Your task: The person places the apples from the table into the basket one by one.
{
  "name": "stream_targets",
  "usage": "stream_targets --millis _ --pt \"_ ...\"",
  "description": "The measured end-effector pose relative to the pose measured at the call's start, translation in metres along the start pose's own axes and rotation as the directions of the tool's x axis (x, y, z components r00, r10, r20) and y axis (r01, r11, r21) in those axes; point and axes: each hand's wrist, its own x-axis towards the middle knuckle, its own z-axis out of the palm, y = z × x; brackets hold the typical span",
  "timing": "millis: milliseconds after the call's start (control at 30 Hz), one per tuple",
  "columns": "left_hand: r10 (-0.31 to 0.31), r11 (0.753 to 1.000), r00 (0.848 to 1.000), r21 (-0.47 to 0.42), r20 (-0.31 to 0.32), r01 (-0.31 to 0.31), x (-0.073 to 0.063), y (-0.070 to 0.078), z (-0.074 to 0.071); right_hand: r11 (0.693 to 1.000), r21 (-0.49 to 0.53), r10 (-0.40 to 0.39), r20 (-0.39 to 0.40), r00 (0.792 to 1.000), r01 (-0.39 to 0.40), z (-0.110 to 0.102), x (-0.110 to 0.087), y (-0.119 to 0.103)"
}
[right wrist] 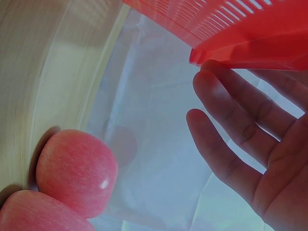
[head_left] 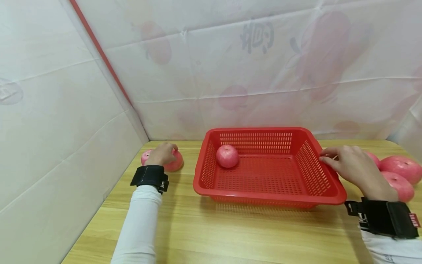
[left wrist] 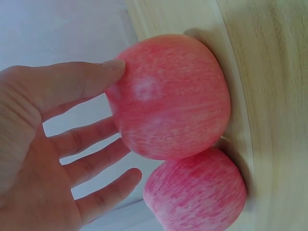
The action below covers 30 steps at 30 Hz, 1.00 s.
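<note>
On the left of the table, my left hand (head_left: 161, 154) holds the upper part of a pink-red apple (left wrist: 173, 96), its thumb on the near side and other fingers partly behind. That apple rests on the wood against a second apple (left wrist: 199, 192). A red plastic basket (head_left: 263, 198) stands in the middle with one apple (head_left: 227, 156) inside, near its left wall. My right hand (head_left: 351, 167) grips the basket's right rim, with fingers seen beneath the rim in the right wrist view; the thumb is hidden there.
Several apples lie together to the right of the basket, among them a front apple (head_left: 399, 187) and a larger one (head_left: 403, 168) behind it. A pale printed sheet (head_left: 197, 73) hangs behind the wooden table (head_left: 247, 238) and along its left side.
</note>
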Motion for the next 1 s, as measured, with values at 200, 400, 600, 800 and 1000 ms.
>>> stream_targets --millis 200,400,600,800,1000 --pt "-0.028 1.000 1.000 -0.011 0.006 0.029 -0.0006 -0.0004 0.0000 1.000 -0.003 -0.003 -0.004 1.000 0.003 0.0008 0.0003 0.0004" --pt "-0.037 0.999 0.999 -0.016 0.006 0.037 -0.0005 0.0004 0.0001 1.000 -0.004 0.000 -0.003 1.000 0.000 0.0004 0.0000 0.0004" --pt "-0.015 0.999 1.000 -0.033 0.018 0.016 0.0008 0.0024 -0.0010 1.000 -0.004 -0.002 -0.011 1.000 0.002 -0.0006 0.0000 0.0002" --pt "0.019 0.999 1.000 -0.045 0.022 -0.018 0.0019 0.0016 0.0002 1.000 -0.007 -0.006 -0.012 1.000 0.006 0.0007 0.0005 0.0008" --pt "0.016 0.997 0.999 -0.072 0.031 -0.014 0.0010 0.0024 0.0019 1.000 -0.006 0.002 -0.003 1.000 -0.002 0.0001 0.0000 0.0000"
